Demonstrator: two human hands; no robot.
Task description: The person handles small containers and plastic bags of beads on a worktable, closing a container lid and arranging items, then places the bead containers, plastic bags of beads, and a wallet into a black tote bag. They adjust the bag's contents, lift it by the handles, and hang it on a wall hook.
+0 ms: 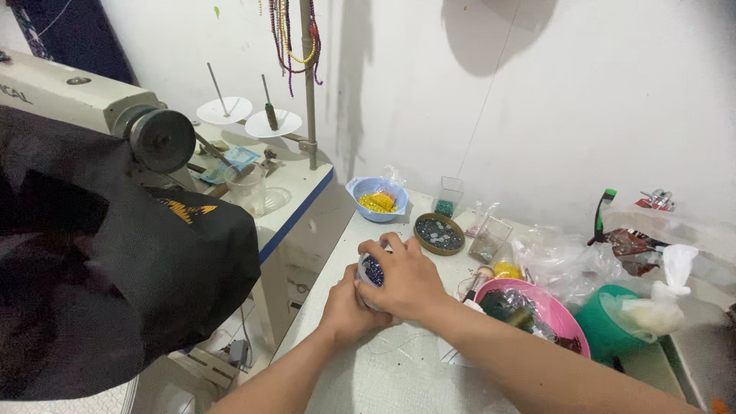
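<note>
At left we see a sewing machine (84, 100) draped with black cloth (115, 276), the biggest things in view. Beside it our tabletop (399, 376) runs along the white wall. Near its right side sit a pink bowl (556, 310) and a green tub (606, 330), just beside each other. Farther back stands a blue bowl (376, 195) of yellow beads, with a round tin (438, 233) near it. Our left hand (349, 307) and right hand (406, 280) meet over the tabletop's middle, both closed around a small jar (372, 272) of dark beads; the right one covers its top.
</note>
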